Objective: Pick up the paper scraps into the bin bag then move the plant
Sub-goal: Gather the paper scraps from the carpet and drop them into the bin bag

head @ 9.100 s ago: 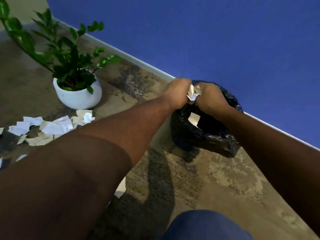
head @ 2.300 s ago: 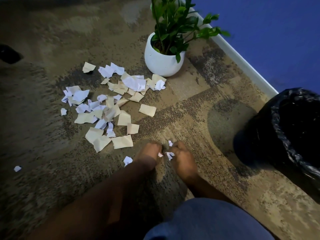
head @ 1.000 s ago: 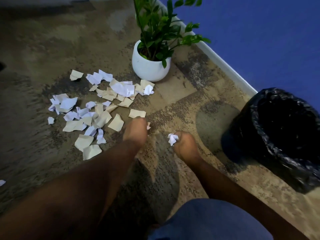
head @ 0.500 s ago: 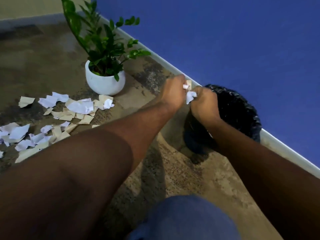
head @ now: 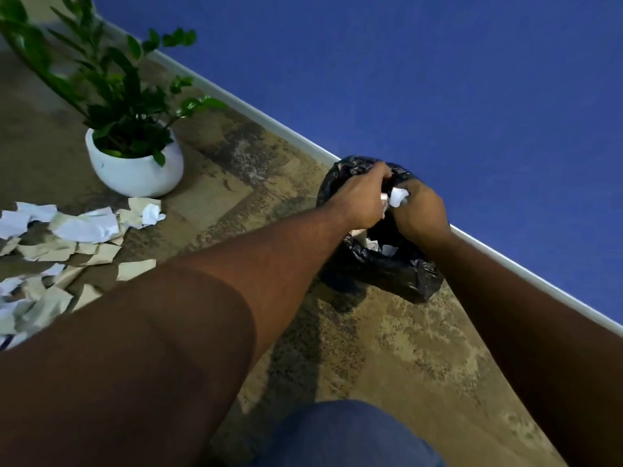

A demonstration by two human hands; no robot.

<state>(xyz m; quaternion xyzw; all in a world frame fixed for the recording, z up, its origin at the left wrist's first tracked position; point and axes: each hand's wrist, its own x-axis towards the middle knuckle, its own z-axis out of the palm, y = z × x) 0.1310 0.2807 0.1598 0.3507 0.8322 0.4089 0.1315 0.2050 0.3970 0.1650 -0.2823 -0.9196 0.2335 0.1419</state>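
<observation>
Both hands hover over the mouth of the black bin bag (head: 401,274), which stands on the floor by the wall. My left hand (head: 362,200) and my right hand (head: 418,214) are closed side by side around a crumpled white paper scrap (head: 397,197). A few pale scraps (head: 381,246) lie inside the bag. Several white and tan paper scraps (head: 77,230) lie scattered on the floor at the left. The green plant in a round white pot (head: 135,170) stands behind them, near the skirting.
A blue wall (head: 438,79) with a white skirting board (head: 269,124) runs diagonally behind the bag and the plant. The floor (head: 387,348) is mottled brown. My blue-clad knee (head: 350,436) shows at the bottom edge.
Both hands rose from the floor with gathered scraps and swung right; they now sit over the bag's opening. The view tilted up toward the wall.
</observation>
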